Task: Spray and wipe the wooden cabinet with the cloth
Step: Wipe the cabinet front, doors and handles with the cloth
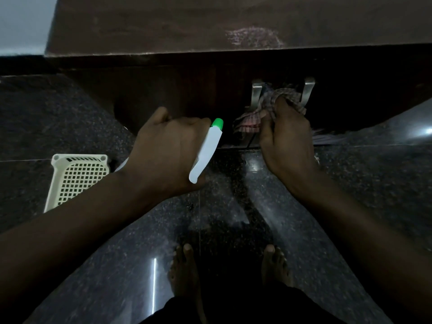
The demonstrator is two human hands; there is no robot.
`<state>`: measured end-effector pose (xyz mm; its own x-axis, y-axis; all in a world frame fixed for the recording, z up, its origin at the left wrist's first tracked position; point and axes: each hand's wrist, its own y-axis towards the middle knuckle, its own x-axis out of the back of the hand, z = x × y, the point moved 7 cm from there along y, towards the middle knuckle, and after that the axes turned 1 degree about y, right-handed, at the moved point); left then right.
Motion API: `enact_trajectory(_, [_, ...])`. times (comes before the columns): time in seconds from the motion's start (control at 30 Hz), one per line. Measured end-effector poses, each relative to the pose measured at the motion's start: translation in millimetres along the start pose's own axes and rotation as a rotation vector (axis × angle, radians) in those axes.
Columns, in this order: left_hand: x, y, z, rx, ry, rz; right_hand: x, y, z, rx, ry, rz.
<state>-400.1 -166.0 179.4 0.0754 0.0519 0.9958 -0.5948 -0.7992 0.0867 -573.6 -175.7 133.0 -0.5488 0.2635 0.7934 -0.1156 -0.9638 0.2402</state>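
Observation:
The dark wooden cabinet (163,90) fills the top of the head view, its top surface bearing a pale wet smear (253,37). My left hand (168,148) grips a white spray bottle head with a green nozzle (207,148), pointed toward the cabinet front. My right hand (286,136) holds a checked cloth (268,106) bunched against the cabinet front, between two metal handles (257,92). The bottle's body is hidden under my left hand.
A white perforated plastic basket (77,181) lies on the dark polished granite floor (233,218) at the left. My bare feet (184,272) stand at the bottom centre. A pale wall (23,22) shows at the top left.

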Motion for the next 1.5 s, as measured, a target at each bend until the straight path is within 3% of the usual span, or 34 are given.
enact_trajectory(0.4, [-3, 5, -8, 0.006, 0.009, 0.041, 33, 8, 25, 0.068, 0.016, -0.213])
enact_trajectory(0.63, [1, 12, -13, -0.013, 0.002, 0.016, -26, -7, -20, -0.092, -0.023, 0.089])
enact_trajectory(1.03, [3, 16, -15, -0.016, -0.020, -0.017, 2, -4, 5, -0.058, 0.048, -0.061])
enact_trajectory(1.27, [4, 16, -14, -0.008, -0.043, -0.012, -22, -5, -10, -0.301, 0.106, 0.139])
enact_trajectory(1.5, [1, 15, -13, -0.024, -0.036, -0.028, 3, 4, 4, -0.253, 0.211, -0.093])
